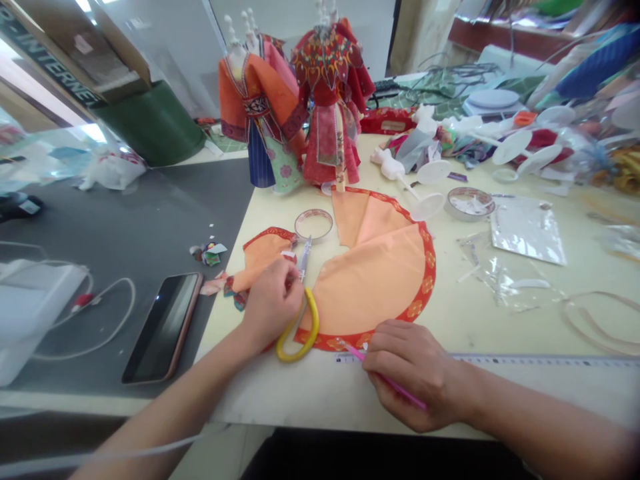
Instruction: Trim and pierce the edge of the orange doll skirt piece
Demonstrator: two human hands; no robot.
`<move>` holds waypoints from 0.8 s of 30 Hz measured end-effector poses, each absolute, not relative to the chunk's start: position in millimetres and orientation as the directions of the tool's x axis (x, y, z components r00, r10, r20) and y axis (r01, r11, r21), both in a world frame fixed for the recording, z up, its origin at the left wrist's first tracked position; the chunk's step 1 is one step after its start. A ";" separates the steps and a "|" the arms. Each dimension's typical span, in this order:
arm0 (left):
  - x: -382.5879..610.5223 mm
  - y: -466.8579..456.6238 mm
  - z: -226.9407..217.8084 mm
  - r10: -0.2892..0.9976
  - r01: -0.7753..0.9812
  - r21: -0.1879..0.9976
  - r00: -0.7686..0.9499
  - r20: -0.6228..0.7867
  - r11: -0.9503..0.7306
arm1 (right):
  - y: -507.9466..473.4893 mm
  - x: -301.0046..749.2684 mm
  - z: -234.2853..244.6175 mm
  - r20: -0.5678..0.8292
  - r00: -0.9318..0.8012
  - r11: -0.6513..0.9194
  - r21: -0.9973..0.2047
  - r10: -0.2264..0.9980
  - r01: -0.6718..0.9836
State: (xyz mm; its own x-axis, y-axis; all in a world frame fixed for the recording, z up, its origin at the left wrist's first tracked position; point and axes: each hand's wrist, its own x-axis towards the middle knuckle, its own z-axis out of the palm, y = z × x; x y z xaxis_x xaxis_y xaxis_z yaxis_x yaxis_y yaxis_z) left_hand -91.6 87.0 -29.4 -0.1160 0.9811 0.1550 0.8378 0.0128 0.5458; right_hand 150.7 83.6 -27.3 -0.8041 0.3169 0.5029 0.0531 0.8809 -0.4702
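Note:
My right hand (pixel 407 373) is closed around a slender pink pen-like tool (pixel 356 351), its tip by the red patterned border of a round orange cloth piece (pixel 385 280). Whether the tip touches the border I cannot tell. My left hand (pixel 273 300) is closed, fingertips pinched together beside the scissors (pixel 311 327) with yellow handles. What the pinch holds, if anything, is hidden; a small white and dark red bit (pixel 289 255) shows just beyond the fingers. Partly under this hand lies a smaller orange cloth piece (pixel 267 248) with a red border.
A tape roll (pixel 313 225) lies beyond the scissors. Dressed doll figures (pixel 327 107) stand at the back. A phone (pixel 163 327) is at left, a ruler (pixel 500 361) along the front right. White stands (pixel 427 207), another tape roll (pixel 470 203) and plastic bags (pixel 520 273) lie right.

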 end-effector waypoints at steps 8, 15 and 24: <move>-92.0 88.4 -30.3 0.974 0.876 0.481 -0.090 0.209 -0.023 | 83.6 149.5 -26.3 0.528 -0.785 0.881 -0.471 0.324 0.047; -94.4 88.6 -30.0 0.935 0.858 0.483 -0.010 0.354 -0.174 | 82.9 150.8 -26.8 0.551 -0.713 0.809 -0.586 0.433 0.039; -69.5 35.9 -9.0 0.965 0.634 0.768 -0.132 0.225 -0.092 | 84.7 152.3 -22.4 0.412 -0.663 0.577 -0.816 0.625 0.036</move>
State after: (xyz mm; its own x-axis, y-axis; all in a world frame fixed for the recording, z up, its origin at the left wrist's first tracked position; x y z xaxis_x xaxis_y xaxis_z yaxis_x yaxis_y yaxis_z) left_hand -69.5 35.9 -9.0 -0.1323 0.9653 0.2250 0.6336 -0.0922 0.7681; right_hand 152.3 84.7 -22.4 -0.6631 0.6246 0.4124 0.0363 0.5772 -0.8158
